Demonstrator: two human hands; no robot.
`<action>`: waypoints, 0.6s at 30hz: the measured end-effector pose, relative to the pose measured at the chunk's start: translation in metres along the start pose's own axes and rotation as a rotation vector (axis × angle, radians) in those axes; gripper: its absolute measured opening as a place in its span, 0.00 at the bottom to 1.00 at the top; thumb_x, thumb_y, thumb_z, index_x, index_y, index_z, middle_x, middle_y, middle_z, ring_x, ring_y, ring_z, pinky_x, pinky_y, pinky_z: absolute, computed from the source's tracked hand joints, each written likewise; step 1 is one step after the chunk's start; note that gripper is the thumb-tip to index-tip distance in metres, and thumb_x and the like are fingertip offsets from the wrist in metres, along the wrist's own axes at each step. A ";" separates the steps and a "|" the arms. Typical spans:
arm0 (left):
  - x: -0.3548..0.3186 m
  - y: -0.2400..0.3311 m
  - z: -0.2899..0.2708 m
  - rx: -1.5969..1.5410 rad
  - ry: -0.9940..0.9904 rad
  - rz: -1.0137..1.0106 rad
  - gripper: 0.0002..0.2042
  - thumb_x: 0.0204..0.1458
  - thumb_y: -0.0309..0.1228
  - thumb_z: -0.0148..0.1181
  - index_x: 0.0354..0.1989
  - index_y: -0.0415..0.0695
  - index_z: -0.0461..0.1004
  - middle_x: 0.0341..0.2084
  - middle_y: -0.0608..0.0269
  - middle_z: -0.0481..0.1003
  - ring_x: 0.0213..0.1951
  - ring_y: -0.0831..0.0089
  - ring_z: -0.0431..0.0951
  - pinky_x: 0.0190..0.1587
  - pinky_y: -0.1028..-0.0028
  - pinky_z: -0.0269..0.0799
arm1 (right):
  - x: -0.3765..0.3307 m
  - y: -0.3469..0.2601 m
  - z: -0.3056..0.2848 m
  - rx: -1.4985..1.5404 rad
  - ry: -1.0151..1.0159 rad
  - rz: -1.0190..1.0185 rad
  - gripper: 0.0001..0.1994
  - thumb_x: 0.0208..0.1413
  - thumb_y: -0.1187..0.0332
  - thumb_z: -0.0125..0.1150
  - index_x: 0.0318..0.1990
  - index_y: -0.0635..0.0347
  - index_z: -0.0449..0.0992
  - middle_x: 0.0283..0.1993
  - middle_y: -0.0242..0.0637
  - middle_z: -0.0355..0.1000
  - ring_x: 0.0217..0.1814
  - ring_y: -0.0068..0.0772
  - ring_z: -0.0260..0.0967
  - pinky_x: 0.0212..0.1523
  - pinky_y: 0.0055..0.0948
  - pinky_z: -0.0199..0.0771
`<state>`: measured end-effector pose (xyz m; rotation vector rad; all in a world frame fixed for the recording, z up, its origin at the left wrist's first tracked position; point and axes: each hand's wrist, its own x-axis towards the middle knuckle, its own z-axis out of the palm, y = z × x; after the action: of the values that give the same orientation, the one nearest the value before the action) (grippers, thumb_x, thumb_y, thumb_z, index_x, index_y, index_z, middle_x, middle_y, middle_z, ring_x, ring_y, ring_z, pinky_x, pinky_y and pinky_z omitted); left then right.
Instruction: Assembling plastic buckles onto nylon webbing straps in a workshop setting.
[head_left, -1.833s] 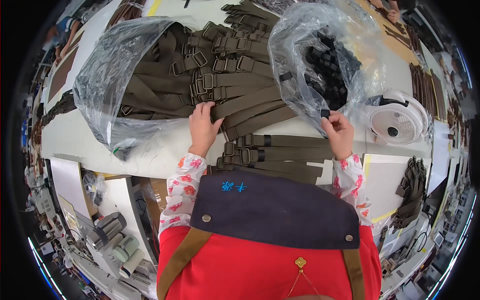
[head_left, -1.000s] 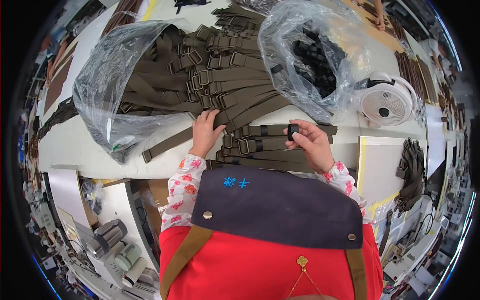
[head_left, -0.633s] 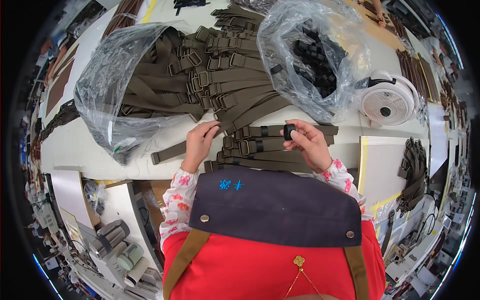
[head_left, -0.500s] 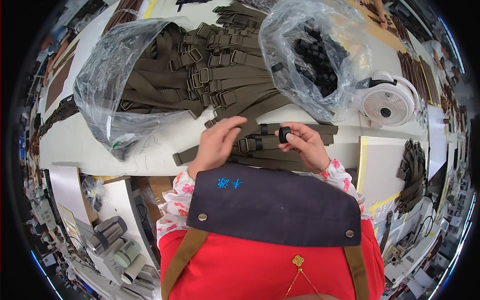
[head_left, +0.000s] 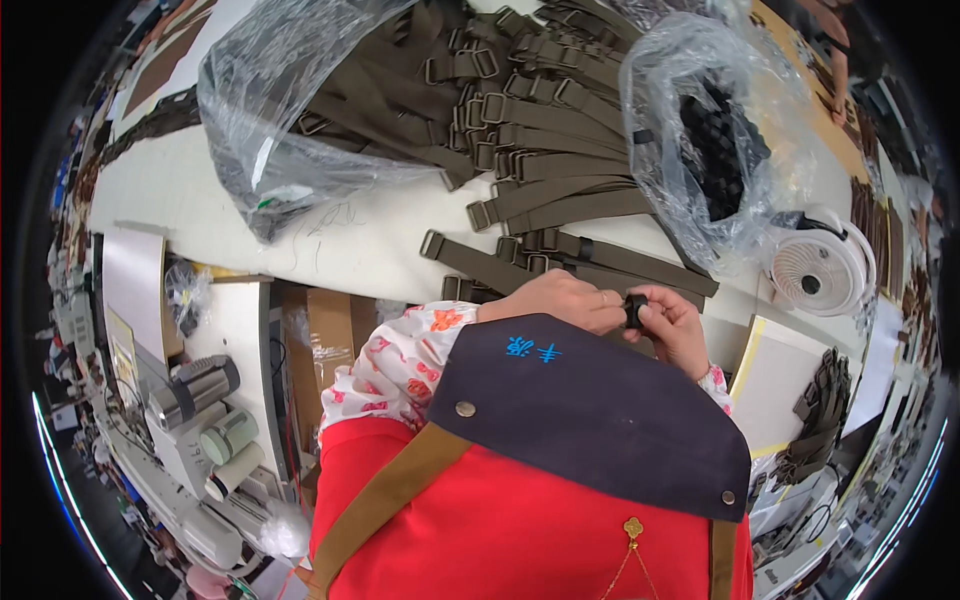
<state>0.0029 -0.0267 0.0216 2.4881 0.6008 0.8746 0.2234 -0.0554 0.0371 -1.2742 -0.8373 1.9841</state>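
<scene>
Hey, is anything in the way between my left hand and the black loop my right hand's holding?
Nothing visible stands between them. Your left hand is right beside the black loop in your right hand; I can't tell whether they touch.

Small black loop (head_left: 634,310) pinched in right grip (head_left: 674,324), near olive straps (head_left: 650,266).

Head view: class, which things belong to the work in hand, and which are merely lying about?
Likely in the work:
- black loop, in the right hand
- buckled olive straps
- clear bag of black loops

Likely lying about:
- white fan
- steel flask
- pale green container
</scene>
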 end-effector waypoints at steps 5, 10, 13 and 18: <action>-0.005 0.003 0.008 -0.201 0.074 -0.132 0.12 0.48 0.38 0.60 0.33 0.45 0.69 0.25 0.64 0.71 0.22 0.68 0.75 0.21 0.70 0.69 | -0.001 0.013 -0.008 -0.146 -0.111 0.066 0.15 0.56 0.75 0.55 0.50 0.69 0.67 0.37 0.40 0.74 0.32 0.25 0.73 0.33 0.22 0.74; 0.004 -0.005 0.003 -0.195 -0.082 -0.278 0.17 0.47 0.44 0.61 0.34 0.43 0.69 0.22 0.59 0.73 0.25 0.60 0.76 0.26 0.65 0.70 | 0.015 -0.008 0.016 -0.568 -0.182 -0.006 0.09 0.58 0.69 0.54 0.36 0.68 0.76 0.26 0.35 0.74 0.26 0.19 0.71 0.28 0.20 0.69; -0.007 -0.019 0.003 -0.109 -0.206 -0.234 0.18 0.49 0.45 0.57 0.32 0.41 0.68 0.21 0.57 0.73 0.26 0.58 0.76 0.26 0.63 0.69 | 0.007 -0.023 0.002 -0.984 -0.189 -0.325 0.08 0.57 0.68 0.55 0.36 0.65 0.76 0.25 0.38 0.74 0.25 0.28 0.73 0.26 0.25 0.69; -0.021 -0.036 -0.024 0.103 -0.168 -0.352 0.12 0.46 0.40 0.61 0.32 0.47 0.69 0.19 0.63 0.72 0.24 0.61 0.75 0.28 0.66 0.68 | -0.017 -0.037 -0.094 -1.623 0.158 -0.817 0.10 0.43 0.71 0.64 0.36 0.60 0.76 0.23 0.36 0.72 0.26 0.37 0.71 0.27 0.34 0.69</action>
<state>-0.0370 -0.0024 0.0097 2.4070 1.0055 0.5072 0.3221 -0.0301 0.0440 -1.3175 -2.5242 0.2681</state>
